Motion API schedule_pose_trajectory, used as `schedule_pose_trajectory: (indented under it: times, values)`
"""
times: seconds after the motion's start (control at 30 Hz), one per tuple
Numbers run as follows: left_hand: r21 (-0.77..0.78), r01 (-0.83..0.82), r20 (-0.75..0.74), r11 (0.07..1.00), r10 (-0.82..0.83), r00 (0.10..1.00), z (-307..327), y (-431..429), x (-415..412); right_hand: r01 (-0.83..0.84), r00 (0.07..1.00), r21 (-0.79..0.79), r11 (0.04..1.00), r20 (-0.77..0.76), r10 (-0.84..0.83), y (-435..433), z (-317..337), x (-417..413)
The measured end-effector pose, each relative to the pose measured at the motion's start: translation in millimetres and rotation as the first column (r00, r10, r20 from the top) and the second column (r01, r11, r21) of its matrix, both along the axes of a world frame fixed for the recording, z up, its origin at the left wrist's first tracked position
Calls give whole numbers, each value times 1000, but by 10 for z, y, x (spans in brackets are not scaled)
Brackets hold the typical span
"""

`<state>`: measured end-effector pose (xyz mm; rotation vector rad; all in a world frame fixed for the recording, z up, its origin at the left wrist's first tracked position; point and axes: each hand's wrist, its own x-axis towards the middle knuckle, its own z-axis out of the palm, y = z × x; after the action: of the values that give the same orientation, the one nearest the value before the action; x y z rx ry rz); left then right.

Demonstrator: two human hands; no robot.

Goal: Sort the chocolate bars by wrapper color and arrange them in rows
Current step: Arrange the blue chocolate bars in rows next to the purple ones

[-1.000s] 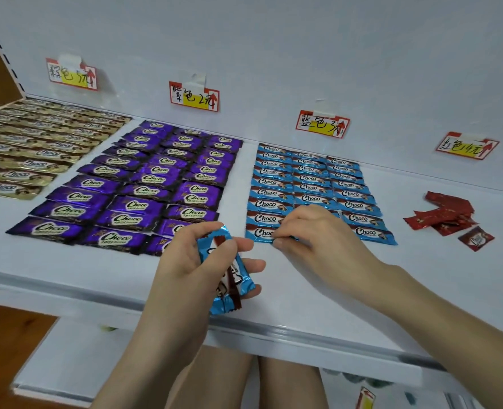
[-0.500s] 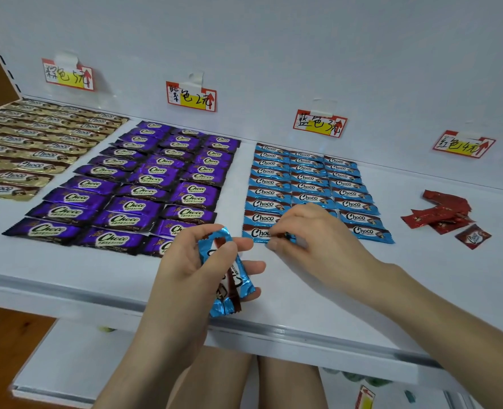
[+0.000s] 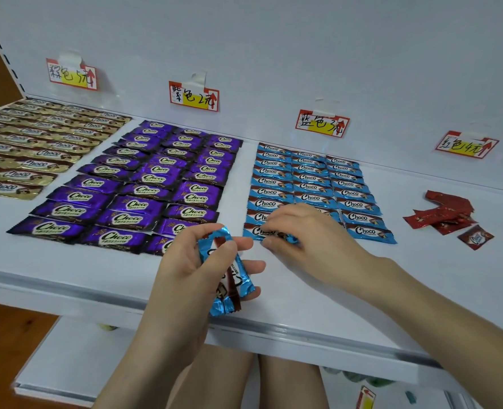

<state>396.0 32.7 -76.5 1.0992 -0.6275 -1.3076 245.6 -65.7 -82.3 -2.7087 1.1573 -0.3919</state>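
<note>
On the white shelf [image 3: 318,293], chocolate bars lie sorted by colour: gold rows [image 3: 23,149] at the far left, purple rows [image 3: 144,184] left of centre, blue rows [image 3: 312,184] right of centre. My left hand [image 3: 191,267] grips a small stack of blue bars [image 3: 229,278] upright above the shelf's front. My right hand [image 3: 312,237] pinches the end of a blue bar [image 3: 262,231] lying in the nearest blue row. A loose heap of red bars [image 3: 445,214] sits at the right.
Four handwritten price tags hang on the back wall, one above each colour: [image 3: 71,73], [image 3: 194,95], [image 3: 322,124], [image 3: 465,144]. The shelf's metal front edge [image 3: 303,335] runs below my hands. A lower shelf [image 3: 76,364] shows beneath.
My right hand stays on the front blue bar, shifting it slightly. My left hand keeps the same hold on its stack. The view has drifted a little.
</note>
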Motion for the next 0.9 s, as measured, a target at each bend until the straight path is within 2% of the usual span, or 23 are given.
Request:
schedule_pose_trajectory:
  times: [0.3,0.67,0.77,0.83,0.9]
  values:
    - [4,-6,-13,1000,6,1000,-4,-12,-19,-16,998,-75,997,53,20,50,-30,-74]
    - [-8,-30,-24,1000,30,999,-4,-36,-68,-31,995,-55,998,94,36,60,-15,-98]
    - [-31,-66,-79,997,64,995,17,-61,-105,-1,959,-37,999,282,11,97,33,-130]
    - [-72,-93,-143,993,82,986,44,-95,-153,30,881,105,994,467,-76,192,125,-157]
    - [-122,-107,-214,987,79,974,83,-125,-218,10,796,265,964,581,-168,311,221,-161]
